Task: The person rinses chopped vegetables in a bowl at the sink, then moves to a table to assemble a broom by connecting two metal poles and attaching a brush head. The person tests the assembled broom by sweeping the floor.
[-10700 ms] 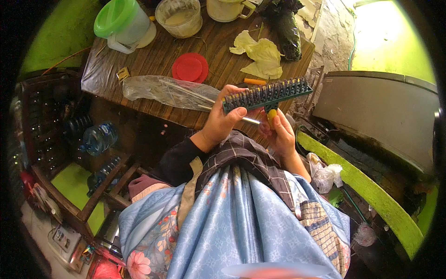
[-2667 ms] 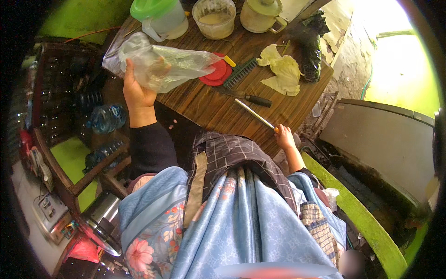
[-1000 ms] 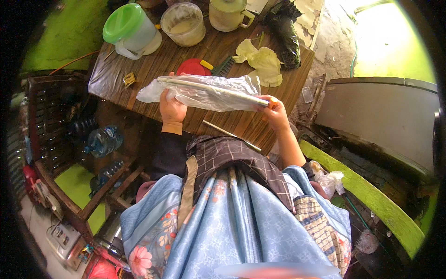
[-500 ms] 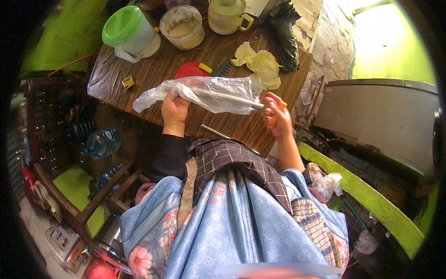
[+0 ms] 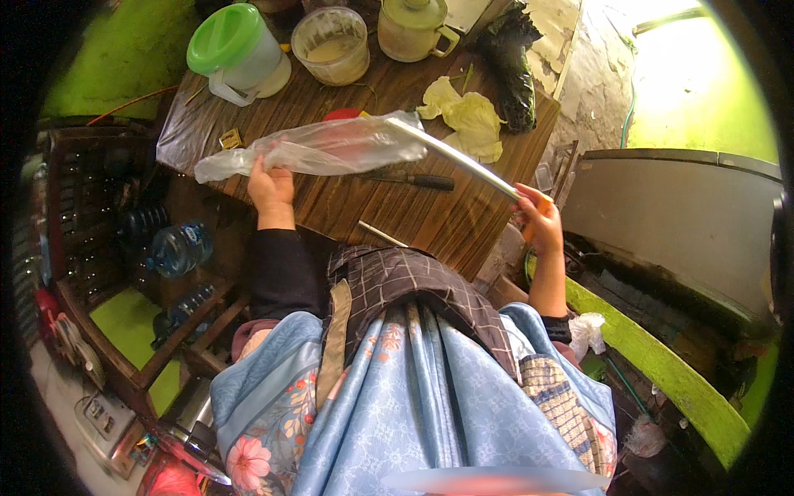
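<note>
Hands well apart. Right hand [image 5: 538, 217] grips metal rod [image 5: 467, 159] by near end; rod slants forward-left to clear plastic bag [image 5: 331, 150], held in left hand [image 5: 271, 190]. Tip inside bag: can't tell.

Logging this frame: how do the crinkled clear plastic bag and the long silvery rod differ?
The crinkled clear plastic bag is wide and wrinkled; the long silvery rod is slim and straight. The bag is see-through, while the rod looks opaque and shiny. The left hand holds the bag; the right hand holds the rod. Both are elongated.
</note>
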